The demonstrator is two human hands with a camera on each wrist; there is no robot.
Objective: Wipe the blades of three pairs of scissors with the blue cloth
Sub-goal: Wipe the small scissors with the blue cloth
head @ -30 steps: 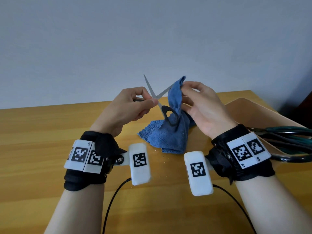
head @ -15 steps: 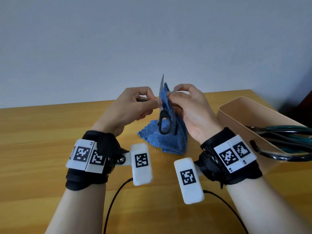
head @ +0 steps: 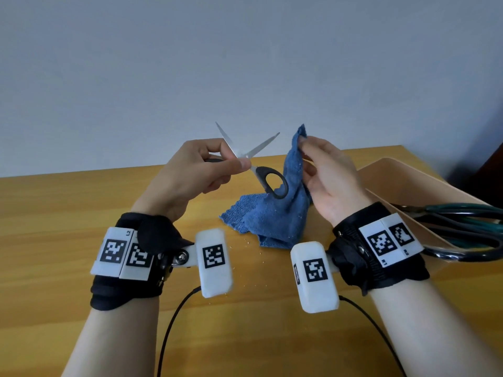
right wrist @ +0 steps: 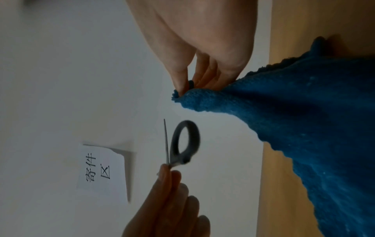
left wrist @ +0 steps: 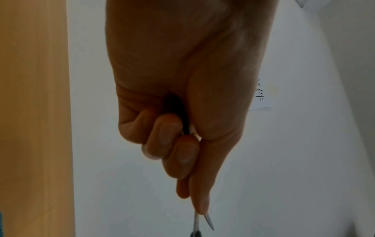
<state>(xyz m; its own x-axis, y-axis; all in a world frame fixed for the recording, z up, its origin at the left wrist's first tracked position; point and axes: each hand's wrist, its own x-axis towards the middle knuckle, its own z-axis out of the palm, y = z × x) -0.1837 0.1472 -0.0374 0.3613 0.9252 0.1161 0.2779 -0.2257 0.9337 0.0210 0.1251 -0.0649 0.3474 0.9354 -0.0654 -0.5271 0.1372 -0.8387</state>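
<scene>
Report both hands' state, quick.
Left hand: closed, gripping the black-handled scissors, blades spread.
Right hand: closed, pinching the blue cloth.

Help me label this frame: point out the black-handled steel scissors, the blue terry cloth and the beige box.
black-handled steel scissors (head: 272, 183): head view, handle loop.
blue terry cloth (head: 275, 221): head view, hanging fold.
beige box (head: 402, 175): head view, inner wall.
</scene>
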